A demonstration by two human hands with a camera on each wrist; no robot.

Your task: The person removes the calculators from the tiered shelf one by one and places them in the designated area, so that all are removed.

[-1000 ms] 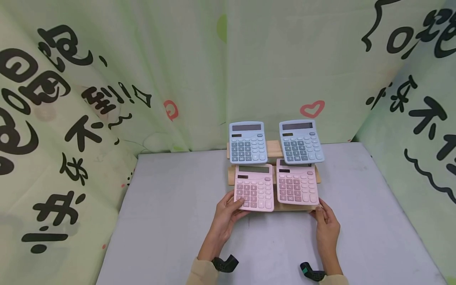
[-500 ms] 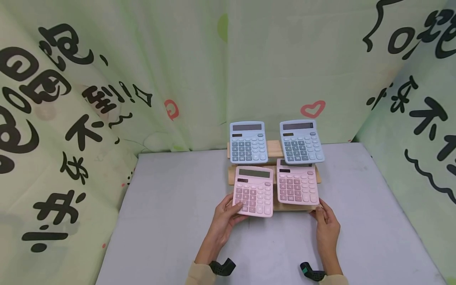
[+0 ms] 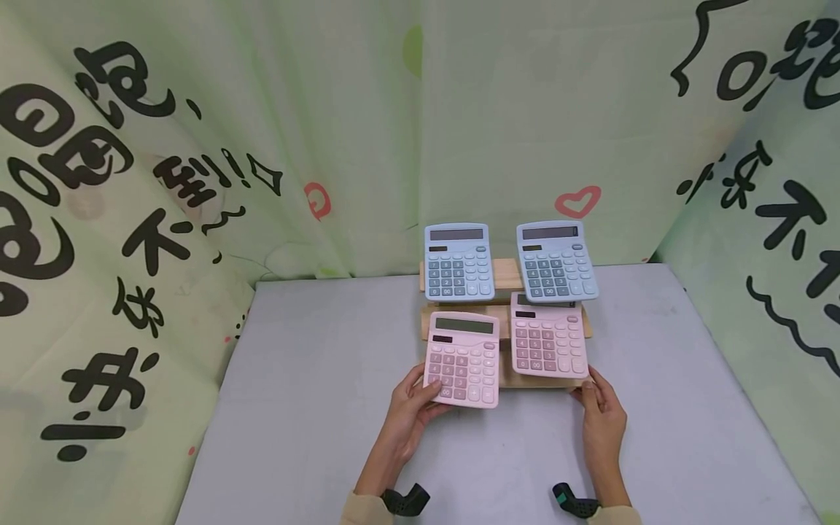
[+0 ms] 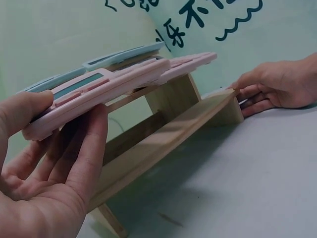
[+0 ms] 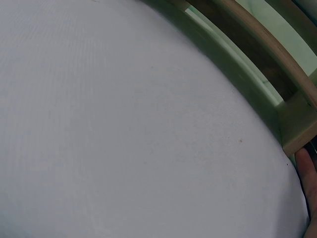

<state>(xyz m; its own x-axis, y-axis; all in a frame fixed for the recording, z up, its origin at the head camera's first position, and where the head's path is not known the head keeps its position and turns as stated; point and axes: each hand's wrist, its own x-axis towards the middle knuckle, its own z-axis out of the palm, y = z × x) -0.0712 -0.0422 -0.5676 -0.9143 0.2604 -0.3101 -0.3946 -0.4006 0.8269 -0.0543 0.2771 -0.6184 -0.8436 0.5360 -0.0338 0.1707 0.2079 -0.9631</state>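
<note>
In the head view my left hand (image 3: pixel 408 415) holds a pink calculator (image 3: pixel 462 361) by its lower left corner, thumb on the keys and fingers beneath. The left wrist view shows this calculator (image 4: pixel 106 94) raised above the front shelf of a tiered wooden stand (image 4: pixel 163 131). At the stand's front right corner, my right hand (image 3: pixel 602 419) pinches the end of the lowest shelf. A second pink calculator (image 3: pixel 548 339) leans on the right side of the stand. Two blue calculators, the left one (image 3: pixel 459 262) and the right one (image 3: pixel 557 262), stand on the upper tier.
The stand is on a table with a pale cloth (image 3: pixel 315 394). A light green curtain (image 3: pixel 354 131) with black lettering and red hearts hangs behind and at both sides. Black straps with cameras sit on both wrists, the left one (image 3: pixel 407 501) near the table front.
My left hand has drawn the left pink calculator toward me and slightly left, away from the stand, baring more of the shelf. My right hand and the other calculators have stayed put.
</note>
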